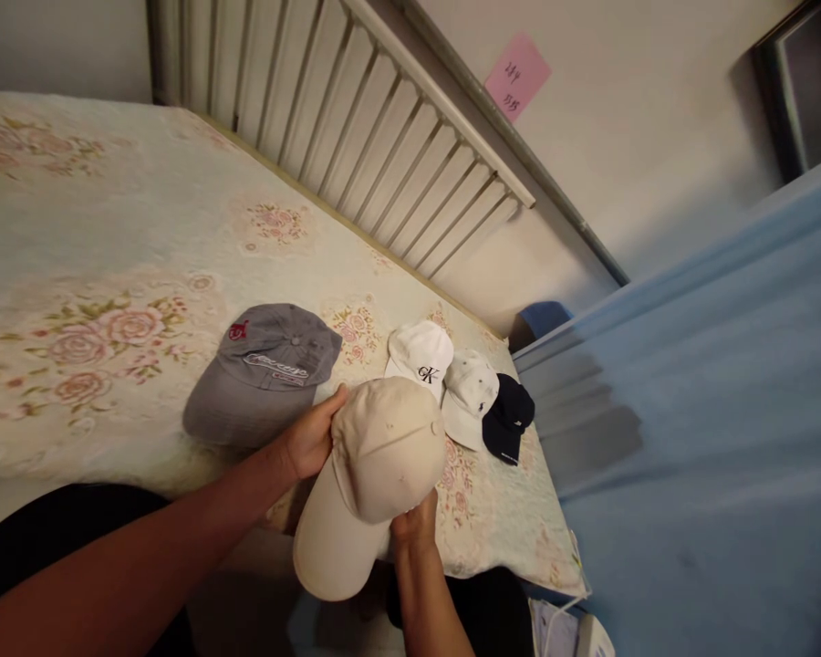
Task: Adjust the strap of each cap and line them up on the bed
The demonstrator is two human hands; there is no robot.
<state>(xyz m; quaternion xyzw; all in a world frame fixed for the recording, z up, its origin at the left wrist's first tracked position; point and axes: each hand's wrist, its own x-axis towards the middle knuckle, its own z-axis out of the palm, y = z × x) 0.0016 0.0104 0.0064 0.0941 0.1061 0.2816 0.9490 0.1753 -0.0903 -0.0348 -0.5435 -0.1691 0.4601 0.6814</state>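
Left hand (313, 436) and right hand (417, 522) hold a beige cap (393, 456) between them

The hands are apart from each other, each closed on one side of the beige cap; the left has its thumb against the crown, while the right grips low at the opposite side, its fingers partly hidden by the fabric; the cap hangs at the near edge of the floral cover (143, 237), its brim pointing down toward the person; should either grip slacken, the cap would probably tip brim first over that edge; squeezing too hard could dent the crown.

Just beside the left forearm lies a grey cap (266, 374); whether they touch cannot be told, but an outward elbow swing might shove it; beyond the beige crown, partly covered by it in view, sits a white cap with black letters (420, 351), which a careless forward push could knock into the white cap with a small dark logo (472, 392); that one overlaps a dark cap (513, 411), so a bump might carry on toward the blue curtain (691, 411).
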